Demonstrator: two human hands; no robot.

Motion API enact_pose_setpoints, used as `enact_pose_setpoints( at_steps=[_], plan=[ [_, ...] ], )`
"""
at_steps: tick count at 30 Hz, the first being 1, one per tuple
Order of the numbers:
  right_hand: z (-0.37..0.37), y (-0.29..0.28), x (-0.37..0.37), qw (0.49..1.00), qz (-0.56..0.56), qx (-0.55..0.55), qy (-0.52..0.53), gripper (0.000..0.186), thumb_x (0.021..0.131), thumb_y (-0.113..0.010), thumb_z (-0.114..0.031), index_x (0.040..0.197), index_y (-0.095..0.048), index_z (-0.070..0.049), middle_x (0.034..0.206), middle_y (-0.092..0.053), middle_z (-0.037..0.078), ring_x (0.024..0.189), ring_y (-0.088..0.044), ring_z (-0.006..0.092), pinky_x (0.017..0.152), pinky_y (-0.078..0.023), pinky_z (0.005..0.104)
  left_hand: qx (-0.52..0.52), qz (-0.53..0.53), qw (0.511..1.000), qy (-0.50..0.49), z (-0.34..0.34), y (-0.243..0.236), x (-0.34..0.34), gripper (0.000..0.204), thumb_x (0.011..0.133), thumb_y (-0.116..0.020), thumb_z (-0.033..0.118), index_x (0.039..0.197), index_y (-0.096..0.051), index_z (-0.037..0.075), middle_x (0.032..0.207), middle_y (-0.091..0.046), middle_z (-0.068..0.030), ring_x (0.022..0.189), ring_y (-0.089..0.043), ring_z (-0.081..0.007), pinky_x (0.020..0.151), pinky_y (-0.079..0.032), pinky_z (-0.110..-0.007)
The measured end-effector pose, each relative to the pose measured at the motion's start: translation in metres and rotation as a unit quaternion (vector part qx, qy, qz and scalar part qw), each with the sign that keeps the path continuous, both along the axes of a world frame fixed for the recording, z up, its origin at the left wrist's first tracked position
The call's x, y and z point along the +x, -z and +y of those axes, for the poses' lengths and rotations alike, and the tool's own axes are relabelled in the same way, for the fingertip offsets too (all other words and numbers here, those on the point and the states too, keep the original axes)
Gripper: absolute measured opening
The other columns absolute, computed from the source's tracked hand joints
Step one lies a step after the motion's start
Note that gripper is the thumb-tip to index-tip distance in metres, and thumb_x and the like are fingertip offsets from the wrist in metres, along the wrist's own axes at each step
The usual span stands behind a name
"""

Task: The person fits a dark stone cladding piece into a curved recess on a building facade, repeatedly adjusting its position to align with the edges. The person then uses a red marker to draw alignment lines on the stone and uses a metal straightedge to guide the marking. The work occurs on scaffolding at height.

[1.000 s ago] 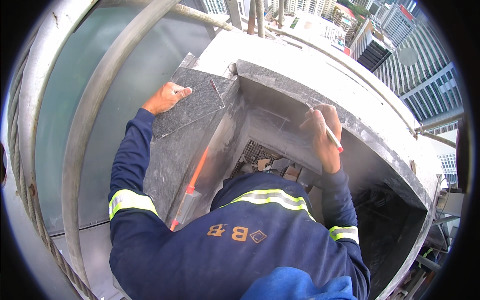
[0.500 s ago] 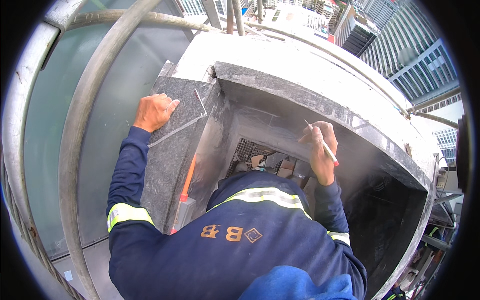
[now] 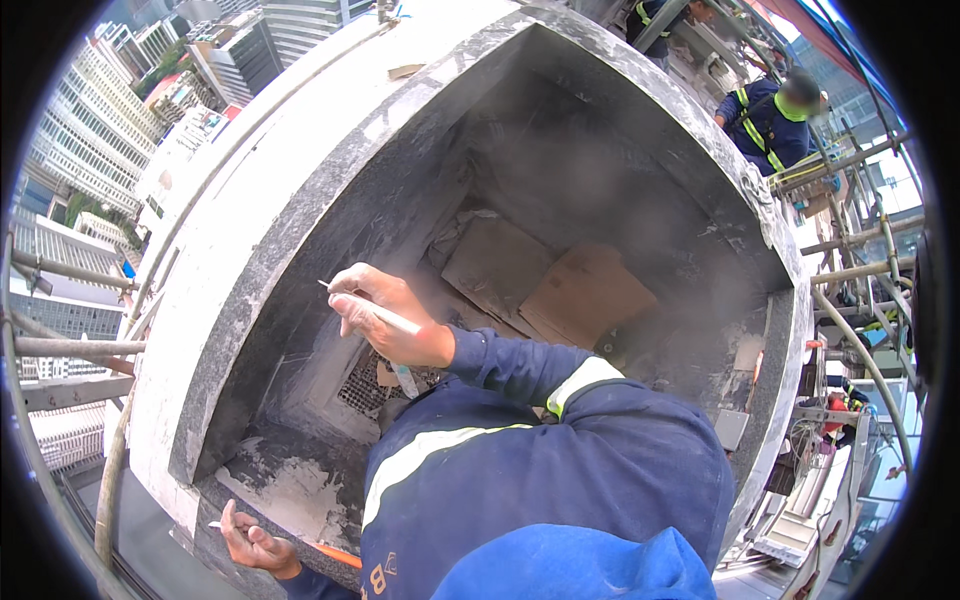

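My right hand (image 3: 415, 345) reaches across in front of my chest, fingers closed round a slim white pen-like marker (image 3: 385, 315) with a thin pointed tip. It is held above a dark stone-lined recess, close to the inner face of the left wall. My left hand (image 3: 255, 548) is at the lower left, palm turned up, with its fingers half curled and apart. A small white tip shows beside its fingers; I cannot make out what it is. Near that hand, an orange stick-like handle (image 3: 338, 555) is partly hidden by my body. Grey dust lies on my fingers.
Cardboard sheets (image 3: 590, 300) and a black grid mat (image 3: 365, 388) lie inside the recess. A raised stone rim (image 3: 300, 220) surrounds it. Scaffold poles (image 3: 80, 347) stand at both sides, tall buildings beyond. A co-worker (image 3: 770, 125) is at the far right. Dust hangs in the air.
My view has swung to the right. My left hand has come off the stone slab and turned palm up. My right hand still holds the marker, now nearer the left wall.
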State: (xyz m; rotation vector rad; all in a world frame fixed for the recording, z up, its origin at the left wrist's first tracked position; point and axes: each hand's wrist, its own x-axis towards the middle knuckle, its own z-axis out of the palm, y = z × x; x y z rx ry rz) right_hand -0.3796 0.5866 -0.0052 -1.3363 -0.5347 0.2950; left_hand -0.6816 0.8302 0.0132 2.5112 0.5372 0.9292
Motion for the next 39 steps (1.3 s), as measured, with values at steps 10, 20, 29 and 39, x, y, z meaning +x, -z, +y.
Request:
enact_pose_setpoints(
  at_steps=[10, 20, 29, 39],
  plan=[
    [-0.120, 0.035, 0.026, 0.959, -0.007, -0.053, 0.278, 0.014, 0.099, -0.056, -0.007, 0.110, -0.057, 0.001, 0.095, -0.059, 0.009, 0.074, -0.065, 0.0134, 0.066, -0.052, 0.0277, -0.133, 0.032, 0.975, 0.173, -0.086, 0.048, 0.145, 0.052, 0.097, -0.041, 0.036, 0.116, -0.060, -0.009, 0.065, -0.049, -0.0078, 0.055, -0.046, -0.0168, 0.052, -0.035, -0.031],
    [-0.264, 0.022, 0.160, 0.838, -0.152, -0.113, 0.511, 0.020, 0.097, -0.060, -0.008, 0.115, -0.056, 0.000, 0.104, -0.055, 0.008, 0.077, -0.060, 0.0109, 0.066, -0.051, 0.0250, -0.217, 0.051, 0.926, 0.304, -0.192, 0.055, 0.352, 0.045, 0.096, -0.046, 0.033, 0.117, -0.060, -0.005, 0.063, -0.048, -0.0039, 0.058, -0.045, -0.0124, 0.055, -0.034, -0.029],
    [-0.315, -0.040, 0.140, 0.716, -0.391, -0.198, 0.543, 0.031, 0.089, -0.072, -0.013, 0.115, -0.058, -0.003, 0.109, -0.049, 0.016, 0.081, -0.066, 0.0244, 0.071, -0.061, 0.0341, -0.525, 0.318, 0.766, 0.190, -0.231, 0.183, 0.408, 0.033, 0.097, -0.050, 0.033, 0.111, -0.063, 0.005, 0.065, -0.048, -0.0020, 0.050, -0.041, -0.0115, 0.045, -0.032, -0.025],
    [-0.322, 0.006, -0.054, 0.644, -0.011, -0.065, 0.762, 0.021, 0.099, -0.060, -0.014, 0.112, -0.055, 0.002, 0.099, -0.065, 0.014, 0.075, -0.066, 0.0158, 0.068, -0.055, 0.0286, -0.382, 0.462, 0.492, 0.631, -0.371, 0.117, 0.455, 0.042, 0.101, -0.056, 0.016, 0.137, -0.042, -0.002, 0.108, -0.068, -0.0085, 0.080, -0.055, -0.0065, 0.070, -0.045, -0.020]
  ],
)
